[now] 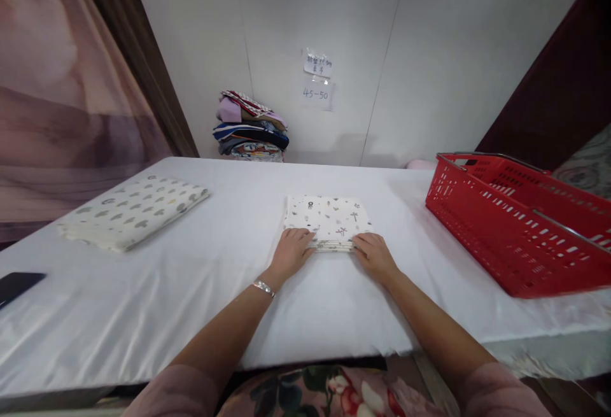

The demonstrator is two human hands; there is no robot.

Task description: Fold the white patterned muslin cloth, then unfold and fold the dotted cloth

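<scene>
A white cloth (327, 214) with small grey prints lies folded into a layered rectangle in the middle of the table. My left hand (292, 250) grips its near left corner, with the thumb at the folded edge and the fingers on top. At the near right corner, my right hand (375, 255) holds the cloth the same way. Between my hands the stacked layers of the near edge show. Farther left lies another folded cloth (138, 210), cream with grey cloud-like shapes, untouched.
A red plastic basket (515, 232) stands on the right of the white-covered table (191, 302). A dark phone-like object (19, 284) lies at the left edge. Behind the table, folded fabrics (251, 127) are piled by the wall, which bears paper labels (317, 94). Curtains hang at the left.
</scene>
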